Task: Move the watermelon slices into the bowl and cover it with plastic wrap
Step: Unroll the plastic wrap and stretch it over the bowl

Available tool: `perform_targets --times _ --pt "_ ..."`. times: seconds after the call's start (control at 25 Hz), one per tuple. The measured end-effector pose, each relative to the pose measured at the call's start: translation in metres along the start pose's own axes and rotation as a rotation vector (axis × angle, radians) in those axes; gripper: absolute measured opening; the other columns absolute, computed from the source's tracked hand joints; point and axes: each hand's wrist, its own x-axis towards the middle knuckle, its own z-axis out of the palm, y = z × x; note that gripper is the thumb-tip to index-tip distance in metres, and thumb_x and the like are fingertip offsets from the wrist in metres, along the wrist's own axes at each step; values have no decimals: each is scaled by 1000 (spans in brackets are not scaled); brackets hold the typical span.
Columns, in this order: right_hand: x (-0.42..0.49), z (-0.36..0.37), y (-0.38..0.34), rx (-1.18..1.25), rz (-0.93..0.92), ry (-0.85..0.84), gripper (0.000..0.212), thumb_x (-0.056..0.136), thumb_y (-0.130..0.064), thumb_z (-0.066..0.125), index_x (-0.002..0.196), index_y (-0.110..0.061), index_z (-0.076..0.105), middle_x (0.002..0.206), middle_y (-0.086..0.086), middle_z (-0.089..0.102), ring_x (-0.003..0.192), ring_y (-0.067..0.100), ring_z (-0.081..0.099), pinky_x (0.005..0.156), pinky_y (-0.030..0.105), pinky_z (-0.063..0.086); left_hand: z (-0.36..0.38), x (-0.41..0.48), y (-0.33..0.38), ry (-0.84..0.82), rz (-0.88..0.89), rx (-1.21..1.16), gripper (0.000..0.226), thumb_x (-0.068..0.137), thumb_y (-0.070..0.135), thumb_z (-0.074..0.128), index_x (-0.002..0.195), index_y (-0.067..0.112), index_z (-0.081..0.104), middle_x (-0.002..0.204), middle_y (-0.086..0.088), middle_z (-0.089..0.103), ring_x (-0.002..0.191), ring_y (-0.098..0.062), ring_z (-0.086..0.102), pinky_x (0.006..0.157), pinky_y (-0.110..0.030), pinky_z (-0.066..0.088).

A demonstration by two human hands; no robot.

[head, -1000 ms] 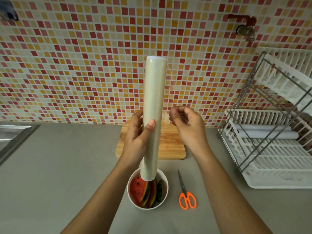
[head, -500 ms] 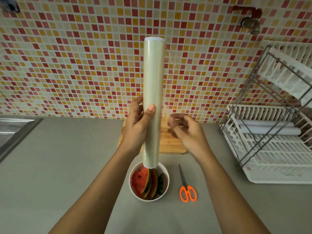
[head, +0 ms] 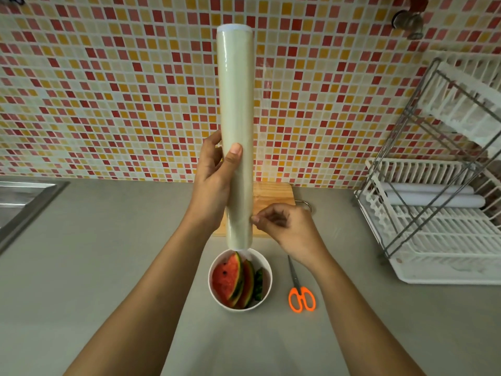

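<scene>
A white bowl (head: 264, 263) stands on the grey counter and holds several watermelon slices (head: 230, 278) set on edge. Above it I hold a long roll of plastic wrap (head: 235, 104) upright, its lower end just over the bowl's far rim. My left hand (head: 212, 183) is wrapped around the roll's lower half. My right hand (head: 287, 229) is at the roll's lower right edge, fingertips pinched against the film. A thin loose strip of clear film shows along the roll's right side.
Orange-handled scissors (head: 301, 297) lie right of the bowl. A wooden cutting board (head: 273, 196) sits behind the roll by the tiled wall. A white dish rack (head: 439, 240) with two rolls stands at the right. A steel sink (head: 24, 196) is at the left edge.
The roll has been lifted higher. My right hand has dropped from mid-roll height down to the roll's lower right edge. My left hand keeps its grip.
</scene>
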Motion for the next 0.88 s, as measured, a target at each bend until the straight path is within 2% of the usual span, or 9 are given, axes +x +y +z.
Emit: perform_targets --times 0.12,0.24,0.32,0.4,0.56,0.72,0.76,0.84,0.88 --pt "2 -5 3 -90 -21 41 10 83 -27 68 75 -21 66 76 1 71 75 16 68 75 35 55 -3 1 1 -1 21 34 35 91 37 53 125 34 45 105 11 62 89 -4 64 74 -23 54" --pt "0 -3 3 8 48 23 9 82 -36 67 81 -27 66 79 -6 72 77 16 69 79 40 56 -3 4 1 19 23 22 30 93 34 52 123 35 45 93 24 65 89 -3 64 75 -22 54" --pt "-2 4 2 36 80 0 12 77 -41 71 78 -29 68 75 -10 72 73 11 69 77 36 55 -1 5 2 25 27 16 29 93 33 51 122 35 46 93 26 65 89 -2 64 74 -21 54" --pt "-1 4 5 -2 62 25 10 78 -34 73 72 -27 68 72 -7 72 72 11 69 78 38 55 -1 7 4 23 25 10 28 93 34 51 121 36 46 91 26 65 87 -1 64 72 -20 53" --pt "1 -1 13 40 3 -22 9 88 -24 63 79 -25 62 83 3 72 83 18 69 83 41 54 -3 10 5 38 8 -35 32 94 34 50 125 29 46 92 21 65 86 -3 64 74 -25 54" --pt "-3 1 26 133 40 -55 8 86 -17 65 83 -23 61 76 -3 69 79 17 70 84 38 55 -4 11 6 31 -21 -18 34 92 38 51 125 29 47 95 16 65 85 -5 64 74 -26 55" --pt "-4 -3 30 114 73 -91 6 85 -25 67 86 -25 62 79 -5 70 81 15 69 85 37 55 -4 9 5 14 -51 -3 36 91 41 51 125 30 48 98 11 63 86 -8 64 73 -28 55" --pt "-9 -11 32 96 137 -153 29 77 -53 63 98 -33 60 96 -11 68 92 7 66 85 30 53 -5 3 -1 -17 -138 52 44 89 47 52 128 29 47 100 7 62 86 -11 65 71 -30 57" --pt "-9 -12 31 119 137 -103 41 72 -64 57 102 -36 59 102 -13 67 95 5 65 84 27 52 -5 -2 -6 -26 -183 81 46 89 49 52 129 30 46 101 6 62 88 -11 65 70 -29 57"
